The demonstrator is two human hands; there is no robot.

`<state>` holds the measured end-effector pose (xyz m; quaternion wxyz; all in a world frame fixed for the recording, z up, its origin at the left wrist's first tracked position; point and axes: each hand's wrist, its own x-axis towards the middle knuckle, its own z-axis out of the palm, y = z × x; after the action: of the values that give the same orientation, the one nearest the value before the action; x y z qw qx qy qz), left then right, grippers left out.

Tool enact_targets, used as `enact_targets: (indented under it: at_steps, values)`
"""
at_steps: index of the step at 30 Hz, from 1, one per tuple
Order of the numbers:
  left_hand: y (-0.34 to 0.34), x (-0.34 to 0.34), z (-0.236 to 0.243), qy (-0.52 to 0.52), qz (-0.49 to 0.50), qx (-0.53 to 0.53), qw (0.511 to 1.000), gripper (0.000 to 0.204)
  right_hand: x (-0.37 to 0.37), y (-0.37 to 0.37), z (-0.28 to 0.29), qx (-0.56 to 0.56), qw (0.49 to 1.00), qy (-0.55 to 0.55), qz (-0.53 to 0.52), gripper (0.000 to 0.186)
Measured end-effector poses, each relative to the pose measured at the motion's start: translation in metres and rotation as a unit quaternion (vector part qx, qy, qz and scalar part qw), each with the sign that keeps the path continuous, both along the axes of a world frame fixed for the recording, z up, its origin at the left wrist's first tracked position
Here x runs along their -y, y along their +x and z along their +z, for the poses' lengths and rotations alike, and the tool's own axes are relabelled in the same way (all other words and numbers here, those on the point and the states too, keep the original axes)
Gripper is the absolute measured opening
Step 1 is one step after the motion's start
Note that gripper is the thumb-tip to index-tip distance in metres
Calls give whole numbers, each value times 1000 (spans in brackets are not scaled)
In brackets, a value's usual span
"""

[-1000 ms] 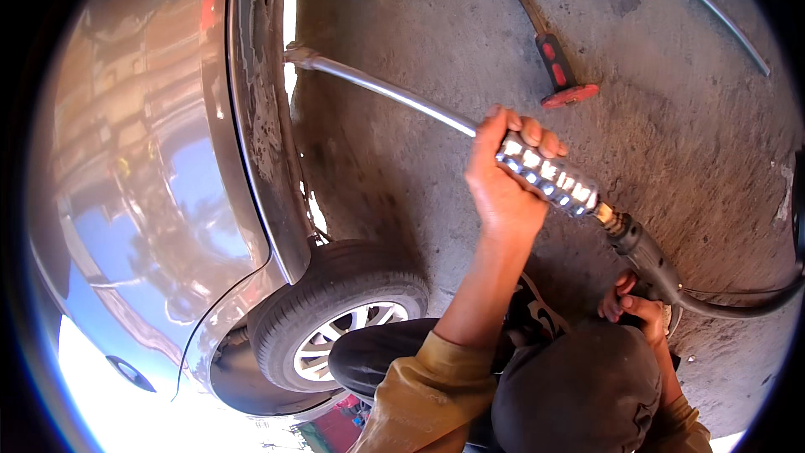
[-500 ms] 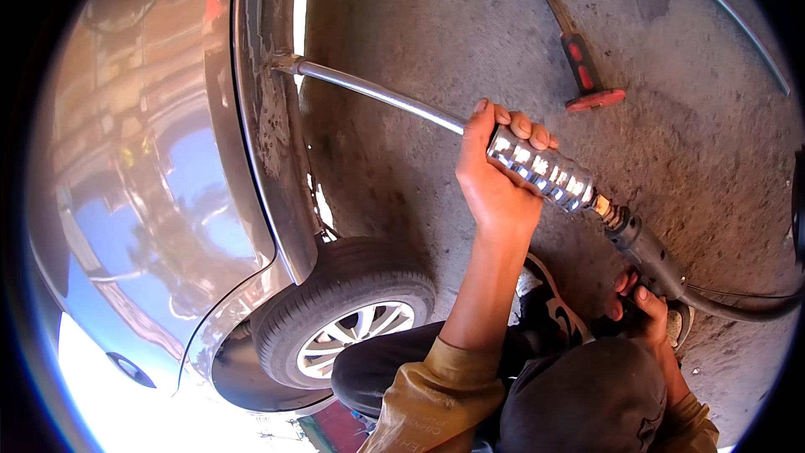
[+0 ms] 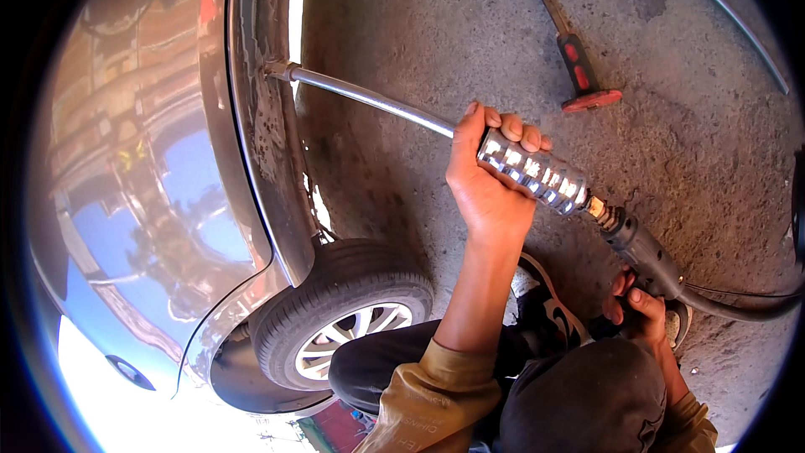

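Observation:
A slide hammer dent puller slants across the view, its bright rod meeting the bare-metal sill of the car at the far end. Wrapped round the ribbed chrome weight is my left hand, closed, thumb toward the rod. Behind the weight, a coppery threaded joint leads into a dark welding gun. My right hand is closed about the gun's grip beneath its body; part of that grip is hidden by the fingers and my knee. The rod's tip seems to touch the sill.
The glossy grey car body fills the left side, with a wheel near my left knee. On the concrete floor lies a chisel with a red-and-black handguarded grip. A thick cable runs right from the gun; a curved metal rod lies at far right.
The whole view has shifted slightly, the car and the puller appearing a little further left. Both hands keep their holds; the left hand sits slightly further left and lower.

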<state>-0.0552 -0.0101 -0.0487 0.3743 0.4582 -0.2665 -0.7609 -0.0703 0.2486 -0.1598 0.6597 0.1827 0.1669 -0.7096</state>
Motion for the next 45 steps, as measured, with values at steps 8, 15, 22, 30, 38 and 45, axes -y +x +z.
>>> enact_targets:
  at_steps: [8,15,22,30,38,45]
  values:
    - [3,1,1,-3,-2,-13,1000,21,2,-1,4,-2,1000,7,1,43]
    - [4,1,1,-7,-3,-8,1000,20,4,-1,6,0,1000,6,2,43]
    - [2,0,2,0,1,-12,1000,20,2,-3,6,0,1000,0,3,42]
    - [-4,0,6,-40,19,26,999,19,6,-6,4,-8,1000,-29,8,37]
    - [-4,-2,5,-22,18,18,999,20,6,-8,13,-4,1000,-8,1,41]
    - [13,54,28,-55,10,64,996,22,6,-4,12,-21,1000,17,5,47]
